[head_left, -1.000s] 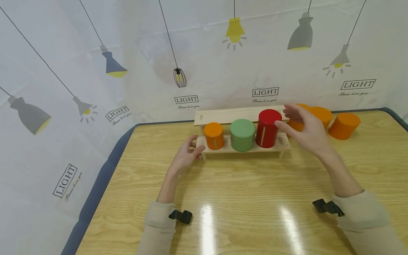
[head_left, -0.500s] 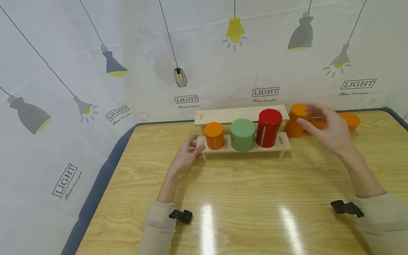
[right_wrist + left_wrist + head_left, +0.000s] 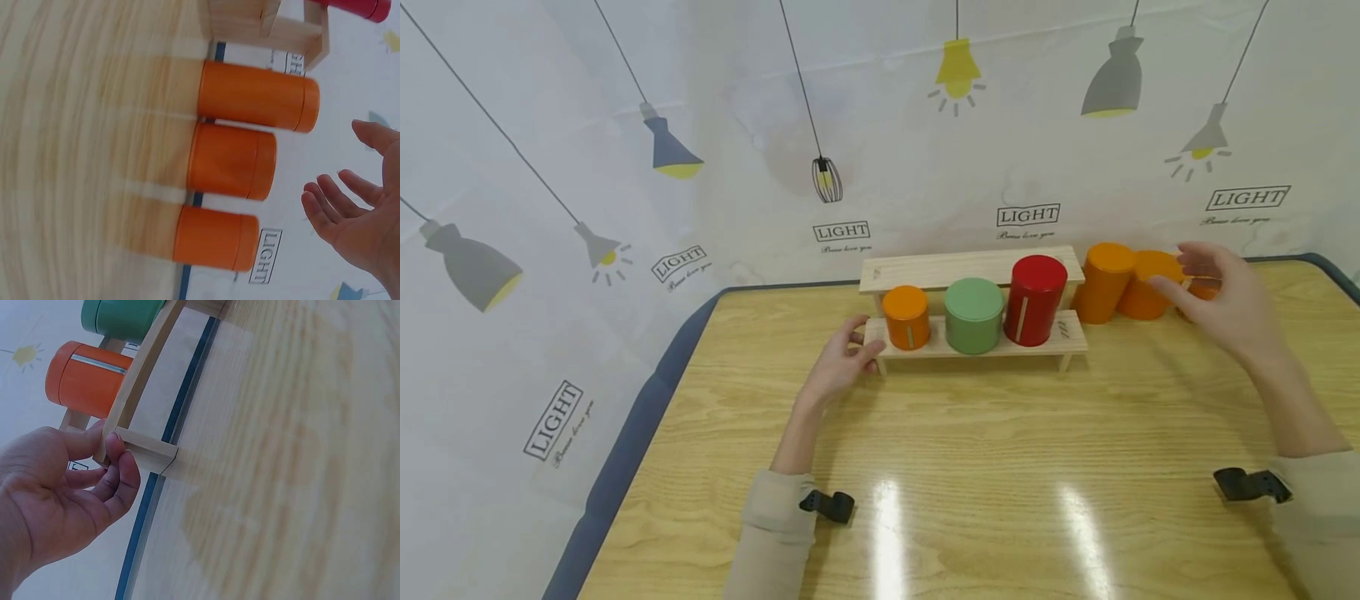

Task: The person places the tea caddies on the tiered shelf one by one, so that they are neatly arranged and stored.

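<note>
A two-step wooden shelf [image 3: 940, 268] stands at the back of the table. Its lower step bears a small orange canister [image 3: 906, 318], a wide green canister [image 3: 973, 318] and a tall red canister [image 3: 1036, 302]. My left hand [image 3: 838, 362] grips the left end of this lower step, thumb and fingers pinching the board [image 3: 142, 378] in the left wrist view. To the shelf's right, a tall orange canister [image 3: 256, 95], a wider one [image 3: 228, 160] and a small one [image 3: 215, 237] line up. Over the small one hovers my right hand [image 3: 1236, 304], fingers spread and holding nothing, partly hiding it.
A wooden table [image 3: 970, 450] spreads in front of the shelf. Behind it hangs a white wall covering [image 3: 895, 167] printed with lamps. Blue edging [image 3: 655, 408] runs along the table's left and back sides.
My right hand has moved right, from beside the red canister, past the tall and wide orange canisters, to above the small one. My left hand has kept its grip on the shelf.
</note>
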The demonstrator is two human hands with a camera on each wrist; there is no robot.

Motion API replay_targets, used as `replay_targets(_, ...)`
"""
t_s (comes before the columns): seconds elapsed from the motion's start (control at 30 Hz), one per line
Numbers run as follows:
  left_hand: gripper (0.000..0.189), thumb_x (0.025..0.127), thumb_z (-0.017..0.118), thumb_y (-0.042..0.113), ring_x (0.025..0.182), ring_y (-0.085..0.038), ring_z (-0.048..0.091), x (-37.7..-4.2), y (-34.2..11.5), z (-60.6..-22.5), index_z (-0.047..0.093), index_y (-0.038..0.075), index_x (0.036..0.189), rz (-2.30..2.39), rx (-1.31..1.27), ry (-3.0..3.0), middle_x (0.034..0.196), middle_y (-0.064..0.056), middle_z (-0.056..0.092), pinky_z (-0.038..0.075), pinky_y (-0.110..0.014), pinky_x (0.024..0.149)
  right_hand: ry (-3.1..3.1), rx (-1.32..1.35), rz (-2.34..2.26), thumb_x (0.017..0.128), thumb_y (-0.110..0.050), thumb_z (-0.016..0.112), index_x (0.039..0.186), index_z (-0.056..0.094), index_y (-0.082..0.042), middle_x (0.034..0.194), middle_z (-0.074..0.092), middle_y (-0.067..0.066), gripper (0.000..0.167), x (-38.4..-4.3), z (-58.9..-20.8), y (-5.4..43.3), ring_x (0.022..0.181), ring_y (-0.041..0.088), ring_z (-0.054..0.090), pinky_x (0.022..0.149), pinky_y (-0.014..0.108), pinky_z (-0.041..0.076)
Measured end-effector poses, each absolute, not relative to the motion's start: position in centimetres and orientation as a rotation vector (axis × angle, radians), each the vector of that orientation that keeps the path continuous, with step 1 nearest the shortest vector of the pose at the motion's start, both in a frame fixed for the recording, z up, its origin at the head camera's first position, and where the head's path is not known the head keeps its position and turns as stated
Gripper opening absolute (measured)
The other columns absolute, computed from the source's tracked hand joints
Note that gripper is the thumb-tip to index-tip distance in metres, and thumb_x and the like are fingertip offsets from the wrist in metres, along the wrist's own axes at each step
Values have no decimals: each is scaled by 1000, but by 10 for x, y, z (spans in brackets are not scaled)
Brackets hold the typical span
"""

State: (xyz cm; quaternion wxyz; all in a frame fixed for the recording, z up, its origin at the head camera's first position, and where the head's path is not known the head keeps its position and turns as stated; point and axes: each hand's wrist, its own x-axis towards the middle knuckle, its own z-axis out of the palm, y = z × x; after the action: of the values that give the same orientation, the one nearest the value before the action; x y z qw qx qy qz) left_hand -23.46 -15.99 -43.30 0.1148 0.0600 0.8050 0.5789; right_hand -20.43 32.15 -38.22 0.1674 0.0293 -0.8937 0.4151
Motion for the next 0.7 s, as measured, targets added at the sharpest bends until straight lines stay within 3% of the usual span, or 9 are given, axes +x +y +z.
replay_targets(0.17,65,102,63,18,79,-19,61,-234,-160,-432,31,3,156,1691,175,2366,116,-17,52,55,-30,75,-2587,-69,1102,99,-34,63,151,38,3,142,44,30,69,-206,-390,341,122,42,41,110,29,35)
replay_targets(0.27,65,102,63,18,80,-19,61,-234,-160,-432,31,3,156,1693,173,2364,116,-17,52,56,-29,76,-2577,-129,1065,100,-31,61,150,36,7,146,39,34,68,-208,-395,350,126,50,38,116,48,31)
replay_targets(0.4,64,102,63,17,80,-20,62,-234,-160,-432,31,3,156,1695,160,2363,116,-17,52,57,-30,78,-2580,-177,1036,100,-26,60,151,32,11,150,34,37,68,-212,-402,363,131,56,34,114,63,27)
replay_targets(0.43,64,102,63,17,80,-20,62,-234,-160,-432,32,3,156,1693,158,2365,116,-17,52,57,-31,78,-2590,-190,1036,100,-26,60,152,31,10,151,32,37,70,-213,-405,367,132,57,33,113,65,26)
replay_targets(0.5,64,102,63,17,80,-20,62,-234,-160,-431,32,2,155,1687,156,2370,115,-17,52,56,-31,78,-2617,-237,972,101,-37,58,156,30,1,153,32,34,73,-219,-416,379,133,52,33,112,55,34)
replay_targets(0.57,64,102,63,17,79,-19,61,-234,-159,-430,31,2,155,1685,158,2372,114,-17,52,57,-32,78,-2651,-281,987,100,-41,60,158,27,-1,154,29,35,78,-226,-423,391,133,54,33,110,57,36)
replay_targets(0.6,64,102,63,17,79,-19,61,-234,-159,-430,31,2,155,1685,160,2374,114,-17,52,57,-31,78,-2666,-298,971,98,-46,60,159,26,-5,154,30,34,80,-233,-432,400,132,52,35,106,51,41)
replay_targets(0.67,64,102,63,16,79,-20,61,-232,-158,-426,31,2,156,1686,156,2365,114,-18,52,57,-34,79,-2688,-319,960,97,-50,60,160,26,-7,152,31,35,84,-241,-443,412,129,52,37,99,51,44)
replay_targets(0.7,64,102,63,16,79,-20,61,-232,-158,-426,31,2,156,1688,155,2363,114,-17,52,57,-33,79,-2696,-316,985,96,-51,61,159,25,-5,151,30,37,87,-245,-449,420,128,55,36,98,57,44)
